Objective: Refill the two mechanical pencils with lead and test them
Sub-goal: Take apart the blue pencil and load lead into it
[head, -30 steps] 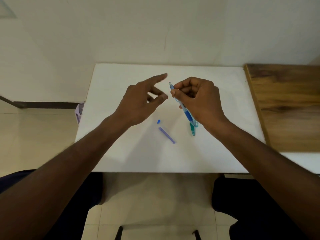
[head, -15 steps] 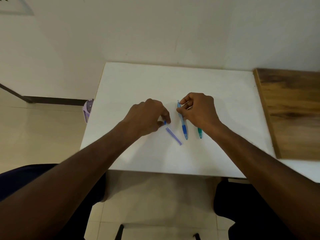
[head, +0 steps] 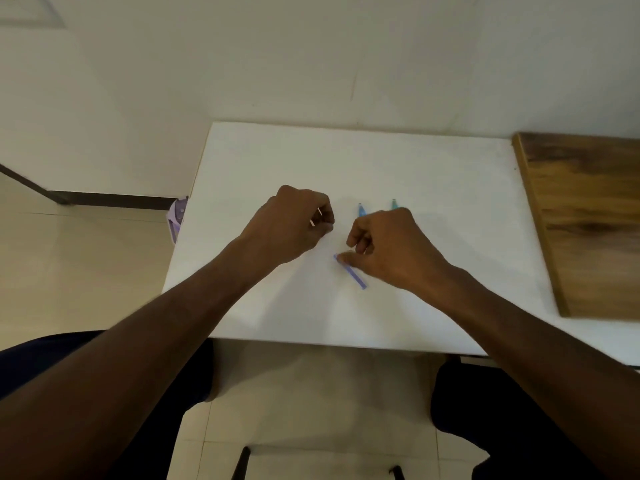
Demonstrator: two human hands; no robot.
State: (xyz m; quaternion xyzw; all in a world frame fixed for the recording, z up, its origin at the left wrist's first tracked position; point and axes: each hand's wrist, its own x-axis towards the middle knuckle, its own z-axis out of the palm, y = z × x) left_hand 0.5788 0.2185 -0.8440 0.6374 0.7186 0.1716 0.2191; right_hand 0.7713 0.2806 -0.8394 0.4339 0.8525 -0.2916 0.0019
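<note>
A white table (head: 433, 188) is seen under both hands, and a wooden board (head: 588, 220) is laid at the far right of the right hand. The left hand (head: 294, 223) is held as a loose fist above the table, with the fingers curled in; whether something small is pinched inside cannot be told. The right hand (head: 391, 247) is lowered to the table, and its thumb and fingertips are closed on the upper end of a purple lead tube (head: 353, 273), which is lying flat and slanted just below this hand. Just beyond the right hand, only the tips of two pencils are seen: the blue pencil (head: 361, 210) towards the left hand, the green pencil (head: 394, 204) beside it. The rest of both pencils is hidden by the hand. A small purple object (head: 176, 216) is seen past the table edge, left of the left hand.
</note>
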